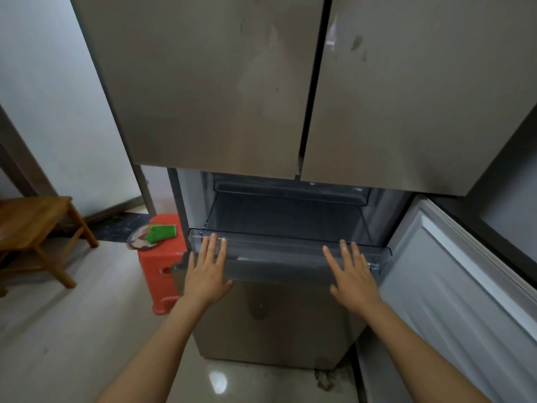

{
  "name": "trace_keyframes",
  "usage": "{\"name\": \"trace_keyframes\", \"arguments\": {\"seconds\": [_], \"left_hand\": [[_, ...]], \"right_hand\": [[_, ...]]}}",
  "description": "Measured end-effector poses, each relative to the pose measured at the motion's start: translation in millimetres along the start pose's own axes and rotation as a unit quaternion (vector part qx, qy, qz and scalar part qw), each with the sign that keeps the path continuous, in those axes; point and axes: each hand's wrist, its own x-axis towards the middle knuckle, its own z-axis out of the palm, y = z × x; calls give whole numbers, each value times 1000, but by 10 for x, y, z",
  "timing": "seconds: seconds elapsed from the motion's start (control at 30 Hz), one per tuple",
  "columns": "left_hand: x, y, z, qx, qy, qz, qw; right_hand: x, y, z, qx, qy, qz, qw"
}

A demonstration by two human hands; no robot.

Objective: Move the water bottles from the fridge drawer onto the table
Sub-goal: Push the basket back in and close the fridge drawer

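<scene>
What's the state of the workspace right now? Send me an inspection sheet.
Surface: wooden table at left, partly in view.
Job's things: fridge drawer appears partly slid out; no water bottles seen in it.
Clutter: red stool beside the fridge, bearing a plate and a green cloth.
Hands: left hand and right hand open, flat against the drawer front.
Cables: nothing seen.
Surroundings: upper fridge doors closed; lower door swung open at right.

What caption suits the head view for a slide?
Left hand and right hand flat against the front of the pulled-out clear fridge drawer.
</scene>
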Motion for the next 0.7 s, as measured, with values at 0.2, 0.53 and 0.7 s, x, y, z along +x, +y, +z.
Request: {"name": "trace_keyframes", "arguments": {"seconds": [0.2, 0.53, 0.7], "left_hand": [[587, -28, -114, -10, -21, 16, 1000], [1147, -98, -80, -11, -49, 57, 997], [1296, -103, 22, -18, -46, 64, 997]], "right_hand": [[509, -122, -150, -39, -37, 62, 997], [1057, -229, -125, -25, -46, 123, 991], [1214, -240, -139, -18, -66, 138, 988]]}}
